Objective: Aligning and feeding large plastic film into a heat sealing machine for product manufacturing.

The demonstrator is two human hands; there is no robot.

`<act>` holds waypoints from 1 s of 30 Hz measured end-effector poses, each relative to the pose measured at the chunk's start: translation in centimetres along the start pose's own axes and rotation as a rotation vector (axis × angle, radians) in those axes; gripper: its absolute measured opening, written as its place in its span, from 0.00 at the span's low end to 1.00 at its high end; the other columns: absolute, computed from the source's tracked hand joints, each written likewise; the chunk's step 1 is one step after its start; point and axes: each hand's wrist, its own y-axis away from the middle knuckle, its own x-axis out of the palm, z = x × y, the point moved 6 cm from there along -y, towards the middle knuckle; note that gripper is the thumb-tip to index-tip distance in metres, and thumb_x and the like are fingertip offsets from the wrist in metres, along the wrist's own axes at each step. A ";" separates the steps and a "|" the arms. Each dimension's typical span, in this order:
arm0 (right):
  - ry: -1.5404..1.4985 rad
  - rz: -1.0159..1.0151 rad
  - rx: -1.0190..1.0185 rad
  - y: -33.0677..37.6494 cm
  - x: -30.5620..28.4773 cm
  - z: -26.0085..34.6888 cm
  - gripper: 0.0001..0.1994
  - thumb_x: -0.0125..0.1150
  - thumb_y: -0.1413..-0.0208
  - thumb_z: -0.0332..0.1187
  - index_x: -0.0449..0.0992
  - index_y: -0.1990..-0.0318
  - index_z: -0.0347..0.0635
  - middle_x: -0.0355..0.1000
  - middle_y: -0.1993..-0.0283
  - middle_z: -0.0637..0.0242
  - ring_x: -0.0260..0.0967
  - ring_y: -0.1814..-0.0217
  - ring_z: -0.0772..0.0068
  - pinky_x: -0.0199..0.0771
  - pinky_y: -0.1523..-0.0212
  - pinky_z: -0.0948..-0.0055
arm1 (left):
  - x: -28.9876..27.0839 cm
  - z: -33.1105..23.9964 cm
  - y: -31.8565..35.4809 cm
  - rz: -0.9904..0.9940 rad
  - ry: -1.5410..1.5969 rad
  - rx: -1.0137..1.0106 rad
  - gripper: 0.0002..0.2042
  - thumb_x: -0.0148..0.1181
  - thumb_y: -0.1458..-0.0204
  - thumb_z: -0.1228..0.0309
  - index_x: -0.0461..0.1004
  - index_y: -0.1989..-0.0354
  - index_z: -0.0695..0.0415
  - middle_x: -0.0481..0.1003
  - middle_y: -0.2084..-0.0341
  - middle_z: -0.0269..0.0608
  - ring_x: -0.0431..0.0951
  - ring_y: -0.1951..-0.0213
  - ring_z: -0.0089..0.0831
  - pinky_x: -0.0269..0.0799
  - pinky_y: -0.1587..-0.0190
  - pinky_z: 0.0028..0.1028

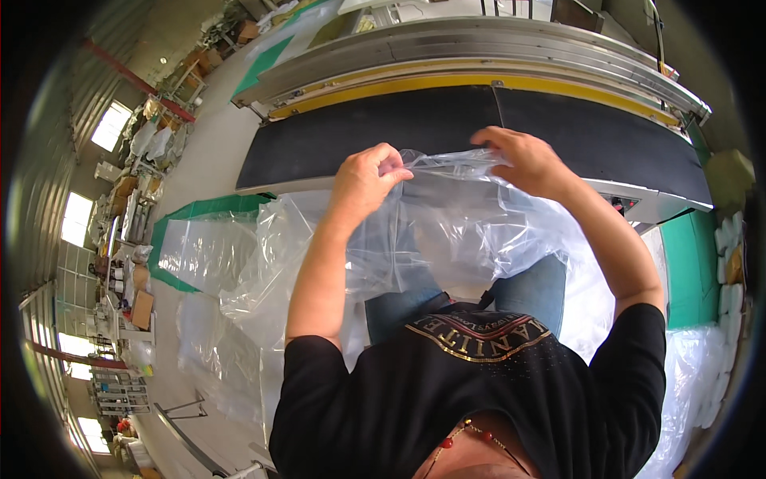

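1. Clear plastic film [467, 227]: upper edge bunched and stretched between the two hands, just over the middle of the near edge of the black-topped table [343, 136]. The rest drapes down in front of that edge, over the person's jeans [531, 291].
2. Left hand [361, 174]: grip closed, thumb and forefinger pinching the film's upper edge.
3. Right hand [531, 164]: at the other end of the bunched stretch, thumb against the film, forefinger raised above the table. Cannot tell whether this grip is closed on the film or loose.
4. Step in hand (judgement): the film's edge is being handled between the hands, probably sorted or spread.
5. Next move (judgement): calls for a sure pinch on both sides and even, light tension; thin film may slip or fold over itself.
6. Table's far edge: yellow strip [447, 82], with a long metal beam [479, 52] beyond it. Near edge, toward the right corner: small control panel [618, 203].
7. Hard to make out: right fingertips blurred; number of film layers unclear through glare; curled left fingers partly hidden; film's lower end lost behind the body.
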 end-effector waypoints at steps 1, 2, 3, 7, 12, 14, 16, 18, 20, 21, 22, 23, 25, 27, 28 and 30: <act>0.035 -0.063 0.037 1.8 -0.6 -1.8 0.19 0.58 0.61 0.25 0.65 0.57 0.44 0.68 0.64 0.58 0.66 0.60 0.57 0.66 0.60 0.66 | 0.0 -0.4 -0.2 0.052 -0.014 -0.037 0.11 0.64 0.65 0.67 0.68 0.77 0.58 0.72 0.82 0.39 0.72 0.77 0.31 0.66 0.72 0.27; 0.070 -0.117 0.096 3.7 -1.1 -3.8 0.16 0.56 0.61 0.24 0.65 0.60 0.41 0.68 0.63 0.58 0.66 0.59 0.54 0.66 0.59 0.65 | 0.3 -0.6 -0.4 0.062 -0.004 -0.037 0.11 0.64 0.65 0.67 0.68 0.77 0.58 0.72 0.82 0.39 0.72 0.77 0.31 0.66 0.72 0.27; 0.159 -0.143 0.143 5.4 -2.1 -4.7 0.13 0.53 0.57 0.24 0.66 0.61 0.42 0.68 0.62 0.58 0.67 0.61 0.55 0.68 0.62 0.64 | 0.7 -0.7 -0.7 0.117 0.087 -0.029 0.11 0.64 0.64 0.67 0.68 0.77 0.58 0.71 0.82 0.38 0.71 0.78 0.29 0.66 0.73 0.26; -0.069 -0.299 0.135 9.8 -4.8 -7.8 0.05 0.56 0.56 0.24 0.71 0.70 0.32 0.67 0.71 0.59 0.65 0.71 0.65 0.66 0.71 0.73 | 2.6 -0.7 -1.5 0.220 0.417 -0.004 0.11 0.63 0.61 0.66 0.68 0.77 0.59 0.70 0.83 0.36 0.67 0.80 0.24 0.64 0.73 0.22; -0.128 -0.246 0.364 11.9 -8.9 -7.4 0.11 0.50 0.46 0.34 0.72 0.73 0.36 0.55 0.88 0.73 0.51 0.85 0.84 0.53 0.84 0.78 | 4.3 -4.3 -4.1 0.075 0.387 0.159 0.11 0.62 0.60 0.66 0.68 0.78 0.59 0.67 0.87 0.36 0.64 0.84 0.24 0.61 0.78 0.22; -0.236 -0.205 0.391 12.2 -11.1 -6.1 0.15 0.48 0.45 0.39 0.72 0.75 0.37 0.54 0.88 0.76 0.51 0.85 0.86 0.52 0.84 0.80 | 4.3 -5.4 -4.9 0.002 0.318 0.195 0.10 0.62 0.59 0.66 0.68 0.78 0.58 0.66 0.89 0.36 0.63 0.86 0.25 0.60 0.80 0.22; -0.258 -0.192 0.335 12.3 -13.9 -3.5 0.18 0.47 0.45 0.44 0.73 0.76 0.38 0.56 0.88 0.77 0.51 0.86 0.88 0.52 0.85 0.82 | 3.1 -6.5 -5.3 -0.168 0.214 0.204 0.09 0.61 0.58 0.66 0.68 0.78 0.56 0.64 0.93 0.35 0.61 0.90 0.27 0.57 0.84 0.24; -0.254 -0.183 0.132 11.7 -16.2 1.3 0.17 0.49 0.47 0.42 0.74 0.77 0.37 0.62 0.86 0.72 0.56 0.85 0.86 0.56 0.84 0.82 | 2.4 -7.7 -5.2 -0.287 0.230 0.287 0.10 0.61 0.58 0.65 0.68 0.78 0.56 0.63 0.94 0.35 0.61 0.91 0.28 0.57 0.85 0.23; -0.040 -0.141 -0.243 10.8 -15.3 6.3 0.11 0.52 0.51 0.35 0.73 0.78 0.37 0.67 0.81 0.67 0.63 0.80 0.80 0.63 0.81 0.80 | 1.1 -8.4 -4.6 -0.409 0.318 0.263 0.10 0.60 0.58 0.65 0.67 0.77 0.56 0.63 0.94 0.35 0.62 0.91 0.27 0.56 0.86 0.22; -0.066 -0.180 -0.436 10.0 -12.9 8.6 0.05 0.56 0.58 0.30 0.73 0.79 0.39 0.69 0.77 0.63 0.65 0.78 0.72 0.65 0.79 0.75 | 0.8 -7.8 -4.0 -0.394 0.329 0.228 0.09 0.60 0.56 0.68 0.67 0.76 0.57 0.64 0.93 0.36 0.63 0.91 0.25 0.57 0.86 0.20; -0.169 -0.149 -0.594 9.6 -9.9 10.1 0.04 0.58 0.62 0.29 0.74 0.76 0.41 0.70 0.74 0.60 0.66 0.78 0.67 0.67 0.78 0.72 | 0.8 -7.9 -3.5 -0.401 0.334 0.233 0.09 0.60 0.56 0.68 0.67 0.76 0.57 0.64 0.93 0.36 0.63 0.91 0.25 0.57 0.86 0.20; -0.102 -0.114 -0.675 9.2 -6.1 10.7 0.07 0.57 0.61 0.29 0.73 0.71 0.41 0.68 0.76 0.62 0.65 0.80 0.66 0.66 0.81 0.71 | 0.7 -7.9 -2.9 -0.423 0.411 0.219 0.07 0.59 0.56 0.69 0.67 0.76 0.57 0.64 0.93 0.36 0.64 0.90 0.24 0.57 0.86 0.20; 0.147 -0.099 -0.730 8.6 0.6 12.6 0.12 0.55 0.59 0.32 0.71 0.64 0.38 0.61 0.82 0.68 0.63 0.83 0.71 0.63 0.87 0.71 | 1.7 -6.3 -3.1 -0.456 0.477 0.218 0.05 0.57 0.55 0.74 0.67 0.75 0.58 0.66 0.91 0.37 0.65 0.89 0.22 0.59 0.84 0.18; 0.107 -0.203 -0.755 7.5 3.7 13.7 0.17 0.60 0.61 0.33 0.70 0.63 0.34 0.59 0.83 0.69 0.60 0.85 0.75 0.61 0.88 0.78 | 1.9 -5.7 -2.4 -0.455 0.520 0.246 0.04 0.56 0.55 0.75 0.67 0.75 0.58 0.66 0.89 0.38 0.65 0.88 0.21 0.58 0.84 0.17; 0.060 -0.260 -0.773 7.0 4.3 14.5 0.17 0.61 0.60 0.35 0.70 0.63 0.34 0.61 0.82 0.69 0.61 0.84 0.74 0.62 0.87 0.77 | 1.5 -5.2 -1.7 -0.483 0.501 0.266 0.04 0.56 0.55 0.77 0.67 0.74 0.59 0.66 0.87 0.36 0.63 0.86 0.17 0.58 0.82 0.17; -0.076 -0.364 -0.793 6.2 3.8 14.8 0.16 0.60 0.60 0.39 0.71 0.67 0.35 0.66 0.77 0.67 0.63 0.82 0.73 0.64 0.85 0.77 | 1.8 -2.7 -0.7 -0.497 0.556 0.232 0.04 0.56 0.55 0.77 0.67 0.74 0.59 0.66 0.87 0.34 0.62 0.85 0.16 0.58 0.82 0.16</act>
